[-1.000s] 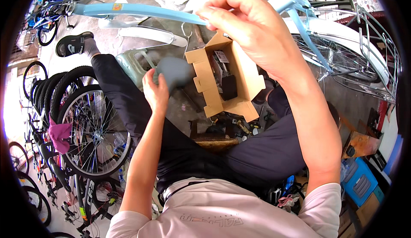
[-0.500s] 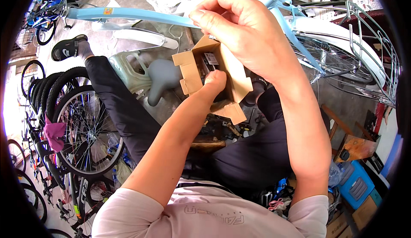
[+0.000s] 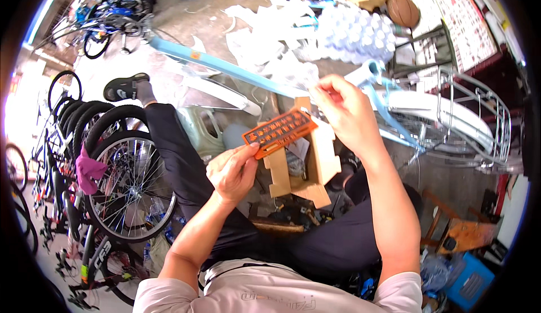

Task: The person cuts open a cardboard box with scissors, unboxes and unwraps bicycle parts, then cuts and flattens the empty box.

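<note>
My left hand (image 3: 232,173) pinches an orange card (image 3: 280,133) over the box (image 3: 324,158); my right hand (image 3: 350,114) curls loosely, its hold unclear.

The flat rectangular card (image 3: 280,134) was vivid orange, covered with rows of black markings. The slim metal bicycle tube (image 3: 225,68) was pale blue with a small orange sticker (image 3: 195,55). The open cardboard box (image 3: 322,158) was plain tan, the limp fabric cloth (image 3: 89,171) magenta, the round ball (image 3: 403,11) brown, and the long trousers (image 3: 172,144) black.
</note>
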